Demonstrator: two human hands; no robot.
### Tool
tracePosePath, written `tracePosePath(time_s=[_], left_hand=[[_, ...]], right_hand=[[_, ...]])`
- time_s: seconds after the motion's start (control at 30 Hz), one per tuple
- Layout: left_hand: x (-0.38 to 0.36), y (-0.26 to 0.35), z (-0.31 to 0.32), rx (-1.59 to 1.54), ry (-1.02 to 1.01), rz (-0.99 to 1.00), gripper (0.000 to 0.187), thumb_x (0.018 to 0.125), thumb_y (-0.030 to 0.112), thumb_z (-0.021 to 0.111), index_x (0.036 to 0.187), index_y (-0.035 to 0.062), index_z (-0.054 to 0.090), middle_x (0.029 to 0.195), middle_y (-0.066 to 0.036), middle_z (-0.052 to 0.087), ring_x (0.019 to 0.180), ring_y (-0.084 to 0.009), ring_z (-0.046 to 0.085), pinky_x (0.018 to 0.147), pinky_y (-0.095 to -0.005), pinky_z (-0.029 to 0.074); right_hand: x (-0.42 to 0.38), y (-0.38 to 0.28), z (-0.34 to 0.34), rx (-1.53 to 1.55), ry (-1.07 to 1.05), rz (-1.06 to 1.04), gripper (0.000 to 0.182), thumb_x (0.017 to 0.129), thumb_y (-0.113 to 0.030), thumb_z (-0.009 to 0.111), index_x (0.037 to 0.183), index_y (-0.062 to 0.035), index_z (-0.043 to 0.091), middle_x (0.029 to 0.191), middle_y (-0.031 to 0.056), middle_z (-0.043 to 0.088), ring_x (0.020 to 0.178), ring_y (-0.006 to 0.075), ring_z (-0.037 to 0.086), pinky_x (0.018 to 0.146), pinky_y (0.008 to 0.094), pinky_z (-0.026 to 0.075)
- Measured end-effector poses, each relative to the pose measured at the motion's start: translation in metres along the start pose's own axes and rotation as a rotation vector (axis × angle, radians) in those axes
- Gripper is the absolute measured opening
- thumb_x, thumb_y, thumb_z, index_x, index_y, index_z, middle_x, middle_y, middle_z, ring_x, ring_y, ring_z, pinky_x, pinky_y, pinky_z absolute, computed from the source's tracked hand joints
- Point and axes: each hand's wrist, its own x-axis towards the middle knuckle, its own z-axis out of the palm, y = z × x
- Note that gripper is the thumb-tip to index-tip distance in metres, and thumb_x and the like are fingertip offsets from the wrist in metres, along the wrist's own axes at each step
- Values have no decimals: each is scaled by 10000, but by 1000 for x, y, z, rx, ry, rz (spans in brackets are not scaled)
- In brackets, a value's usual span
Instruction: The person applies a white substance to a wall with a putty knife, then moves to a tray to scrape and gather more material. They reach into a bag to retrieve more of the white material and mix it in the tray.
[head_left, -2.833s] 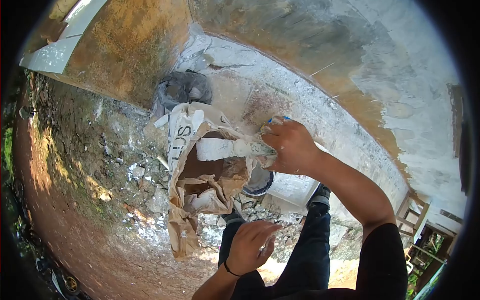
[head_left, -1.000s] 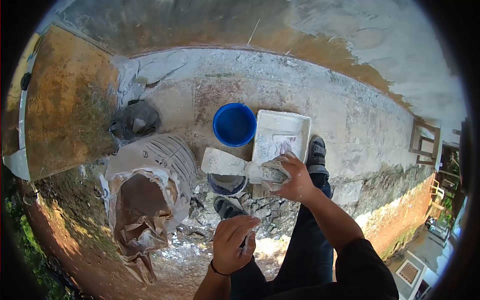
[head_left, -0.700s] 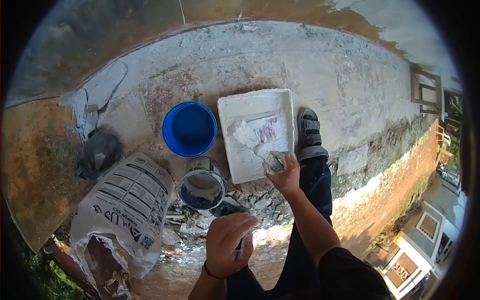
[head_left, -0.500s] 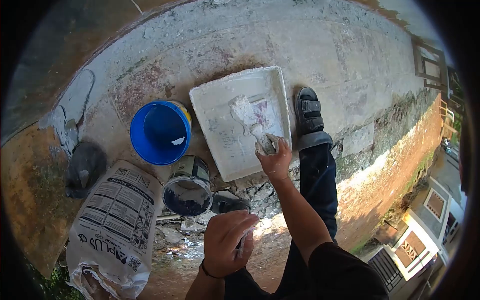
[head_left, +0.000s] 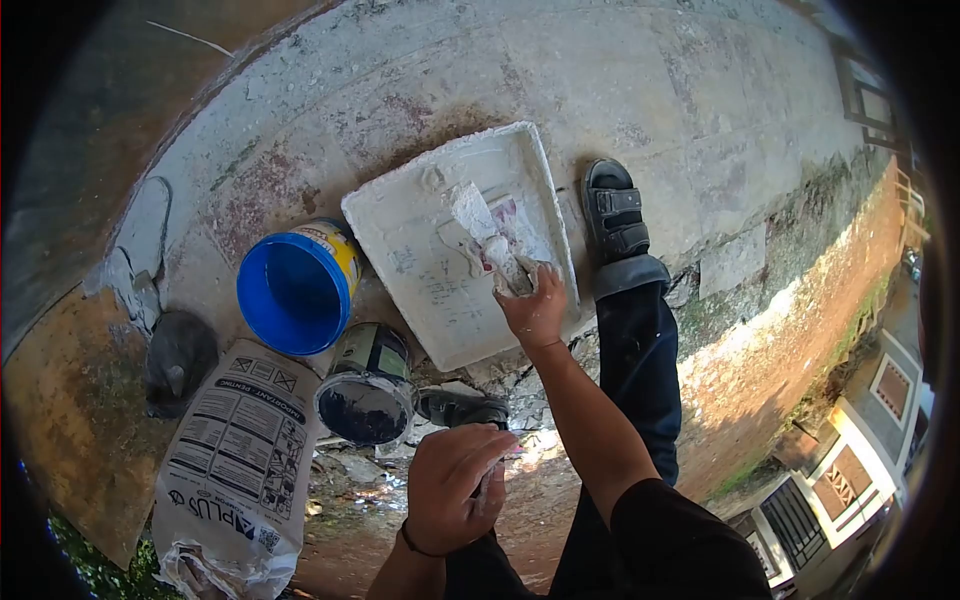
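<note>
My right hand [head_left: 532,308] grips the handle of a putty-caked putty knife [head_left: 472,212]. Its wide, whitish blade lies over the floor of a shallow, putty-smeared tray [head_left: 440,340]. Lumps of wet putty [head_left: 460,246] show beside the blade, and writing shows through on the tray's floor. Close to my body, my left hand [head_left: 460,480] is curled, with whitish smears on the inner fingers. Whatever its fingers hold, if anything, is hidden.
Left of the tray stand a blue bucket [head_left: 293,293] and a smaller, putty-stained bucket [head_left: 365,400]. A printed powder sack [head_left: 235,450] and a dark plastic bag [head_left: 180,360] lie further left. My sandalled foot [head_left: 615,210] is right of the tray; broken concrete edges the slab.
The view has shifted slightly, so the tray and buckets sit further left. My right hand has moved the putty knife within the tray, and putty lumps now show beside the blade. My left hand stays curled.
</note>
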Motion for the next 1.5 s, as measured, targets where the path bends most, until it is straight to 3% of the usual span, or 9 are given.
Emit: tracePosePath(time_s=[0.33, 0.53, 0.9, 1.1, 1.23, 1.3, 1.37, 1.47, 1.5], left_hand=[[5, 4, 4, 14, -12, -34, 202, 746, 4, 547, 939, 17, 604, 920, -116, 642, 863, -269, 615, 770, -352, 473], [2, 2, 5, 8, -15, -41, 207, 748, 0, 544, 944, 19, 608, 923, -114, 643, 863, -266, 616, 771, -351, 471], [-17, 7, 1, 9, -6, -112, 229, 742, 3, 560, 962, 32, 619, 940, -113, 637, 880, -266, 604, 771, -338, 470], [-55, 38, -23, -31, 102, -115, 247, 739, -3, 565, 974, 50, 623, 957, -107, 629, 872, -264, 595, 762, -346, 463], [-102, 58, -47, -67, 268, -135, 254, 752, 17, 586, 999, 67, 617, 927, -97, 626, 863, -264, 589, 750, -345, 458], [-134, 60, -58, -22, 403, -166, 260, 757, 27, 598, 1013, 72, 613, 908, -88, 624, 838, -260, 590, 731, -349, 459], [-163, 58, -60, -59, 461, -163, 282, 759, 29, 602, 1035, 81, 610, 902, -73, 624, 819, -248, 590, 720, -352, 457], [-200, 53, -62, -61, 535, -198, 289, 757, 43, 598, 1041, 96, 608, 901, -62, 622, 813, -235, 590, 719, -350, 454], [-211, 53, -63, -51, 527, -226, 291, 757, 48, 595, 1043, 99, 607, 905, -62, 621, 817, -234, 590, 723, -349, 454]], right_hand=[[1, 3, 0, -5, -47, -34, 569, 471, -223, 822, 884, 60, 552, 940, 244, 562, 889, 409, 525, 778, 455, 432], [8, -4, 8, 14, -93, 155, 561, 476, -231, 824, 872, 55, 549, 932, 242, 554, 896, 408, 515, 785, 452, 426], [20, -11, 4, -52, -245, 232, 601, 517, -204, 810, 964, 101, 548, 990, 246, 564, 941, 394, 532, 827, 410, 442], [23, -48, -71, 26, -171, 217, 446, 556, -171, 779, 888, 57, 587, 886, 215, 593, 836, 381, 578, 763, 415, 466], [12, -163, -162, 294, -420, -107, 435, 553, -94, 748, 940, 42, 603, 858, 187, 603, 816, 337, 604, 759, 370, 473], [5, -248, -197, 303, -604, -630, 445, 531, -78, 752, 940, 24, 608, 884, 168, 606, 811, 334, 604, 754, 384, 474], [-19, -309, -207, 411, -604, -923, 480, 498, -93, 769, 939, 8, 609, 906, 168, 602, 837, 348, 590, 751, 401, 465], [-46, -414, -220, 138, -818, -1246, 518, 459, -139, 795, 922, -3, 605, 899, 175, 589, 832, 358, 572, 730, 408, 452], [-58, -440, -221, 52, -854, -1270, 415, 545, -130, 797, 898, -2, 623, 893, 174, 594, 830, 316, 591, 693, 358, 480]])
